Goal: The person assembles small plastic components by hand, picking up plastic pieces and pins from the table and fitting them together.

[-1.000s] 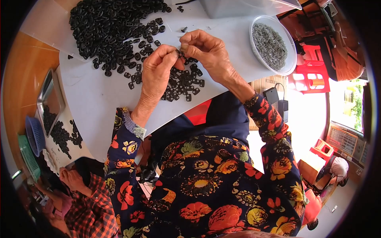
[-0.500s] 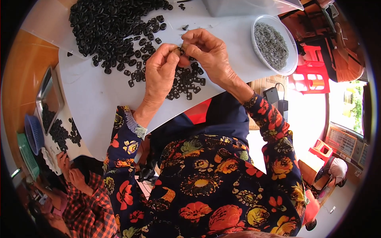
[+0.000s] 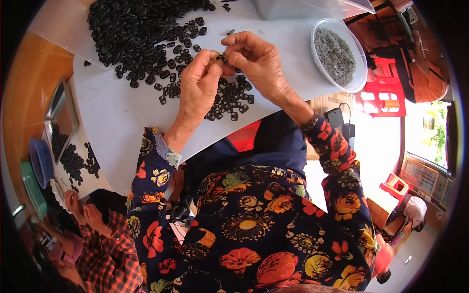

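Between the fingertips of both hands is a small black two-holed piece, mostly covered by the fingers. My left hand pinches it from the left, and my right hand closes on it from the right. Just below the hands lies a loose cluster of black two-holed pieces. A large heap of black oval pieces spreads over the table's far left. At the far right stands a round clear tub with many small translucent parts in it.
The white table curves along its near edge. A clear plastic bin stands at the back. At left, a co-worker's hands are near a metal tray and more black pieces. Red stools stand at right.
My hands stay together with little movement; the right fingers have shifted slightly, and the black piece shows a bit more. The co-worker's hands have moved down a little.
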Demonstrator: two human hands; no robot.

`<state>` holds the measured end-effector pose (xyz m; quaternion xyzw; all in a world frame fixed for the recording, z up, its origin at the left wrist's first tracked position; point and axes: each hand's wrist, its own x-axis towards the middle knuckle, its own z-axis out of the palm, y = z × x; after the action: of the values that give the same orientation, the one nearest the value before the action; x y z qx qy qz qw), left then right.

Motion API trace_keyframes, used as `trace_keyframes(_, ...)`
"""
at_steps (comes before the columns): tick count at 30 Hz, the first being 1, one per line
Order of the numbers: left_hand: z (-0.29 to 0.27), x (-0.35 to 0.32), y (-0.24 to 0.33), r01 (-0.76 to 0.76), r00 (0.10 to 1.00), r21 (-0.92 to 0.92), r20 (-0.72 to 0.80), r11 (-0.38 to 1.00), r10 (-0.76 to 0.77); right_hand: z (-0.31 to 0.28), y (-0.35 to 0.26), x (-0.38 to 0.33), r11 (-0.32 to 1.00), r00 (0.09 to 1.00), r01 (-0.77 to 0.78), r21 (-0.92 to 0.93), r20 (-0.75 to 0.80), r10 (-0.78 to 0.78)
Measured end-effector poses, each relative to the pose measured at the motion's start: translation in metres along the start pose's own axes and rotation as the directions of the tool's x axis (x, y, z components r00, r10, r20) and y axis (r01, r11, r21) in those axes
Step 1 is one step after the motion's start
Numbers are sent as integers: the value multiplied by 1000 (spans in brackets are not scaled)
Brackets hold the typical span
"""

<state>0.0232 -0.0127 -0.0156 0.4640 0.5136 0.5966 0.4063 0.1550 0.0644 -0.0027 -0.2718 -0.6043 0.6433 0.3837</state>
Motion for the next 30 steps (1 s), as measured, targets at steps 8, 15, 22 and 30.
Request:
trace_keyframes(8, -4, 2, -1, 56, 994, -193, 101, 980, -37, -14, -11, 8, 980, 990, -49, -192, 122, 74)
trace_keyframes(15, 2, -2, 0, 2, 1000, -86, 10, 996, -1, -1, -10, 3, 915, 1000, -22, -404, -1, 23)
trace_keyframes(22, 1, 0, 2, 47, 999, -211, -6, 976, -49, -7, -11, 6, 976, 999, -34, -216, 12, 38)
trace_keyframes(30, 0, -1, -5, 68, 998, -360, 29, 931, -62, -11, -16, 9, 921, 990, 9, -390, 136, 48)
